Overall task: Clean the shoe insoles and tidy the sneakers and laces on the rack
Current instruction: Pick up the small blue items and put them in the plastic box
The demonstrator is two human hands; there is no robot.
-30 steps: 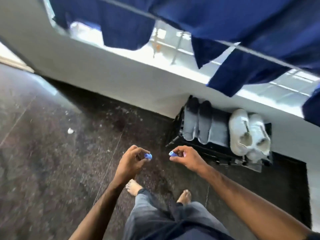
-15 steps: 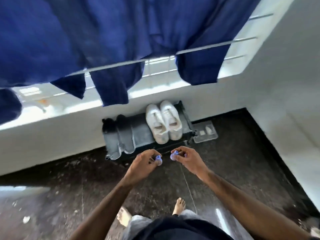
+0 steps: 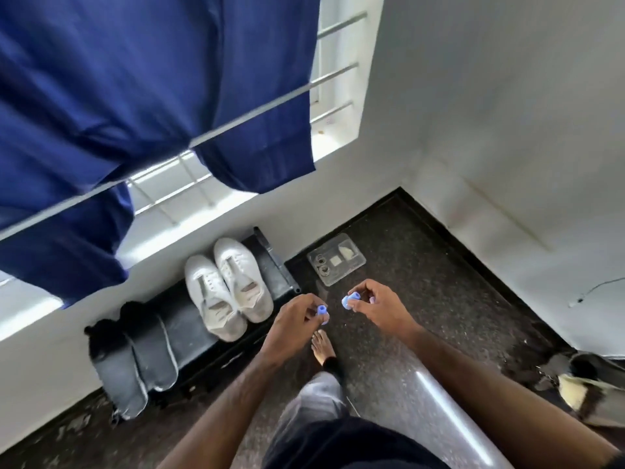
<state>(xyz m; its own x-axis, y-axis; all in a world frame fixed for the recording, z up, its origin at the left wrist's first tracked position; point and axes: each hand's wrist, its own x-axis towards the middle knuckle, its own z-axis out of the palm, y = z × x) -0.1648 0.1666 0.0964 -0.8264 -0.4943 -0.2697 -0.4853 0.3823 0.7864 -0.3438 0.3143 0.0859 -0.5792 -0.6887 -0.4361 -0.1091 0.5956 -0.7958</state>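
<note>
Head view: person stands on dark speckled floor [image 3: 422, 299] facing a low black shoe rack [image 3: 196, 330] set against the white wall under a window. Left hand [image 3: 294, 319] grip pinched on a small blue cap-like piece [image 3: 321, 310]; right hand [image 3: 375, 304] grip pinched on a second blue piece [image 3: 347, 301]. Can't tell what the pieces are. Hands near each other, not touching, hovering over the floor just right of the rack's right end. White sneakers [image 3: 230, 289] sit as a pair side by side on the right part of the rack, no laces visible in the eyelets. Two dark grey insoles [image 3: 135, 360] lie at the rack's left end, overhanging its front edge. Clear plastic tray [image 3: 336, 258] with small items on the floor right of the rack. Blue cloth [image 3: 135, 79] hangs on a rail overhead. One bare foot [image 3: 323, 345] below the hands.
</note>
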